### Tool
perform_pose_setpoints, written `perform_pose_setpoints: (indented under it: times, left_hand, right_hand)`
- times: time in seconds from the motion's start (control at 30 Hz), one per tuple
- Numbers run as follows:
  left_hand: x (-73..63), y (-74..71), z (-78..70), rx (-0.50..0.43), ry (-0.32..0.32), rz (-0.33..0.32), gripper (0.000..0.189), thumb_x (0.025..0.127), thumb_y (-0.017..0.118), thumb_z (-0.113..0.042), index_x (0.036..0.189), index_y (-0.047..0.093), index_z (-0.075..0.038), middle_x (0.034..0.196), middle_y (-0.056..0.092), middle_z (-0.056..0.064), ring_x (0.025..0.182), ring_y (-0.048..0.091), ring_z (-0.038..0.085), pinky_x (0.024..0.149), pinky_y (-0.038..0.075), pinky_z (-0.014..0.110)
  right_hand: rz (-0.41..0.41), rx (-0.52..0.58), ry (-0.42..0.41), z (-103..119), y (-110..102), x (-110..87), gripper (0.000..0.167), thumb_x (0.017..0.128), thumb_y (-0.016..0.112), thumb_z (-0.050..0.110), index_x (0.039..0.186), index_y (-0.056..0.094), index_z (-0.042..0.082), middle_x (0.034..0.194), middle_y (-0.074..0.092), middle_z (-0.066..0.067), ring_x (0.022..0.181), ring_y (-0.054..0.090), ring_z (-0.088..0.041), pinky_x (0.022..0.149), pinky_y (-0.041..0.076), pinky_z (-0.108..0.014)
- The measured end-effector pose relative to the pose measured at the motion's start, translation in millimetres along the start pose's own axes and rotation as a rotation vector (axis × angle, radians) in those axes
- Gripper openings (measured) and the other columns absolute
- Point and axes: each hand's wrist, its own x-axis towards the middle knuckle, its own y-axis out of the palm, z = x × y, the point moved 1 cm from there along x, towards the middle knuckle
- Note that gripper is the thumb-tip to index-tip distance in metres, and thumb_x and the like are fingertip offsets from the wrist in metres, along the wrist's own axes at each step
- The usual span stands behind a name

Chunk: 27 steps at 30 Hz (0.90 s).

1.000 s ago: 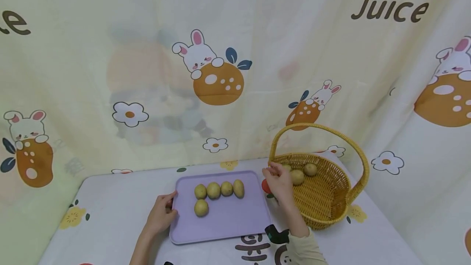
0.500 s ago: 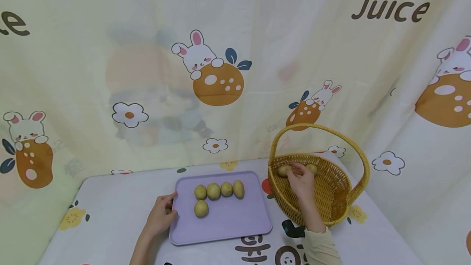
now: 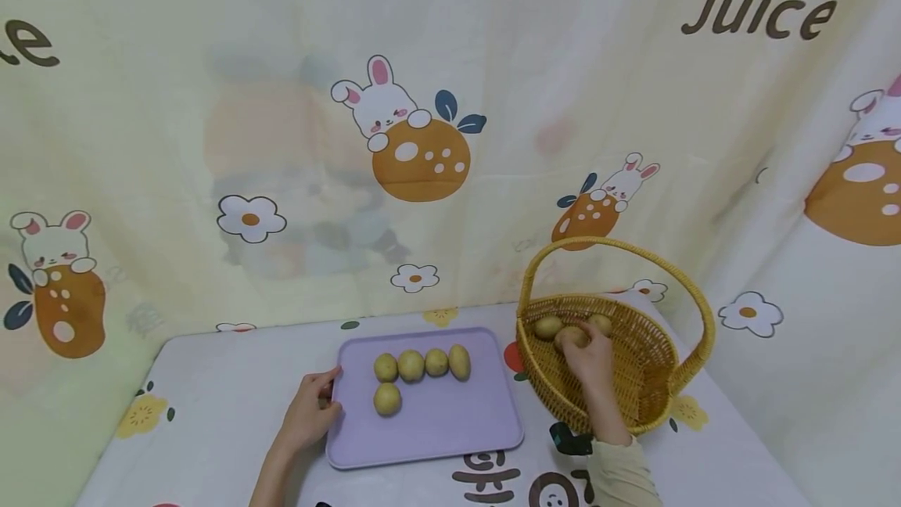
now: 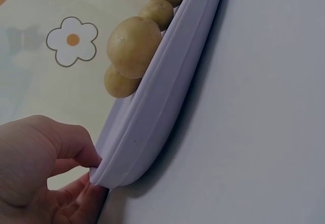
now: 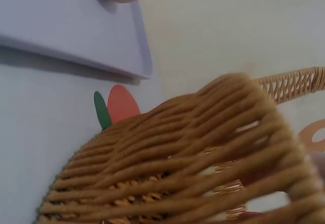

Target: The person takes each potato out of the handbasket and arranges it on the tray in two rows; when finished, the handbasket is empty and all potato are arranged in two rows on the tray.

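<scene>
My left hand (image 3: 310,411) holds the left edge of the lilac tray (image 3: 450,422); in the left wrist view its thumb and fingers (image 4: 76,145) pinch the rim. On the tray several potatoes (image 3: 411,365) form a row toward the back, with a single potato (image 3: 387,399) under the row's left end. Inside the wicker basket (image 3: 545,386), my right hand (image 3: 593,358) grips a potato (image 3: 572,335) with its fingertips. Two other potatoes lie there, one to the left (image 3: 547,327) and one partly hidden behind the hand (image 3: 601,324). The right wrist view mostly shows basket weave (image 5: 177,148).
The basket's tall arched handle (image 3: 619,245) rises over its opening. A printed white cloth (image 3: 211,397) covers the table, and a patterned curtain (image 3: 317,288) hangs close behind it. Tray and basket stand a short gap apart.
My right hand has moved from the basket's left rim to the right and down into it, onto the middle potato. The left hand stays at the tray's edge.
</scene>
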Motion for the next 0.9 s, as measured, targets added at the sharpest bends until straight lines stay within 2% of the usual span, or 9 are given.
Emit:
perform_pose_setpoints:
  times: [0.1, 0.23, 0.47, 0.6, 0.7, 0.8, 0.83, 0.9]
  left_hand:
    - [0.0, 0.6, 0.7, -0.007, -0.005, 0.003, 0.061, 0.078, 0.064, 0.004, 0.138, 0.052, 0.007, 0.12, 0.05, 0.023, 0.097, 0.06, 0.026, 0.08, 0.049, 0.031]
    - [0.3, 1.2, 1.6, 0.001, -0.008, 0.002, 0.061, 0.077, 0.064, 0.003, 0.138, 0.053, 0.006, 0.12, 0.051, 0.022, 0.097, 0.06, 0.025, 0.08, 0.049, 0.033]
    - [1.2, 1.1, 1.3, 0.013, -0.007, -0.003, 0.061, 0.078, 0.064, 0.003, 0.137, 0.053, 0.006, 0.119, 0.051, 0.022, 0.096, 0.059, 0.025, 0.08, 0.048, 0.033]
    - [1.0, 1.3, 0.4, 0.021, -0.005, -0.004, 0.061, 0.078, 0.064, 0.002, 0.137, 0.053, 0.006, 0.118, 0.051, 0.021, 0.095, 0.059, 0.024, 0.08, 0.048, 0.034]
    - [0.9, 1.7, 1.0, 0.033, -0.003, -0.004, 0.061, 0.078, 0.064, 0.002, 0.137, 0.054, 0.005, 0.118, 0.052, 0.021, 0.095, 0.059, 0.024, 0.08, 0.047, 0.034]
    - [1.2, 2.0, 1.9, 0.041, 0.002, -0.007, 0.06, 0.078, 0.064, 0.002, 0.137, 0.054, 0.005, 0.118, 0.052, 0.021, 0.094, 0.058, 0.023, 0.08, 0.047, 0.034]
    - [1.2, 2.1, 1.9, 0.042, 0.003, -0.007, 0.06, 0.077, 0.064, 0.002, 0.137, 0.054, 0.005, 0.118, 0.052, 0.021, 0.094, 0.058, 0.023, 0.08, 0.046, 0.034]
    - [1.3, 2.2, 2.2, 0.041, 0.005, -0.007, 0.061, 0.078, 0.064, 0.002, 0.137, 0.053, 0.005, 0.118, 0.052, 0.021, 0.093, 0.058, 0.022, 0.08, 0.046, 0.033]
  right_hand:
    - [0.038, -0.026, 0.012, -2.7, 0.5, 0.8, 0.059, 0.094, 0.054, 0.016, 0.142, 0.039, -0.013, 0.148, 0.029, -0.038, 0.135, 0.028, -0.052, 0.108, 0.028, -0.059]
    - [0.086, -0.008, 0.036, -3.2, 1.9, 1.7, 0.061, 0.093, 0.054, 0.014, 0.144, 0.035, -0.014, 0.147, 0.027, -0.039, 0.136, 0.025, -0.052, 0.11, 0.025, -0.058]
    - [0.068, 0.04, 0.066, -3.4, 2.7, 0.7, 0.053, 0.094, 0.054, 0.014, 0.14, 0.042, -0.01, 0.149, 0.029, -0.034, 0.138, 0.024, -0.049, 0.11, 0.023, -0.058]
    - [-0.011, 0.021, 0.03, -5.3, 1.6, -0.5, 0.047, 0.091, 0.054, 0.012, 0.132, 0.05, -0.012, 0.139, 0.042, -0.035, 0.128, 0.039, -0.048, 0.103, 0.033, -0.056]
    - [-0.098, -0.005, -0.003, -7.0, 1.0, -1.7, 0.037, 0.087, 0.053, 0.007, 0.117, 0.059, -0.013, 0.121, 0.054, -0.035, 0.106, 0.052, -0.045, 0.086, 0.041, -0.05]
    - [-0.159, -0.046, -0.027, -8.1, 0.5, -2.6, 0.028, 0.083, 0.055, 0.004, 0.105, 0.063, -0.013, 0.105, 0.06, -0.032, 0.089, 0.055, -0.042, 0.073, 0.042, -0.044]
    - [-0.166, -0.049, -0.028, -8.3, 0.3, -3.0, 0.027, 0.083, 0.055, 0.003, 0.104, 0.062, -0.013, 0.102, 0.06, -0.032, 0.087, 0.056, -0.042, 0.072, 0.042, -0.043]
    - [-0.171, -0.054, -0.024, -8.8, -0.3, -3.4, 0.035, 0.08, 0.055, 0.002, 0.111, 0.059, -0.014, 0.098, 0.06, -0.031, 0.086, 0.056, -0.042, 0.07, 0.042, -0.044]
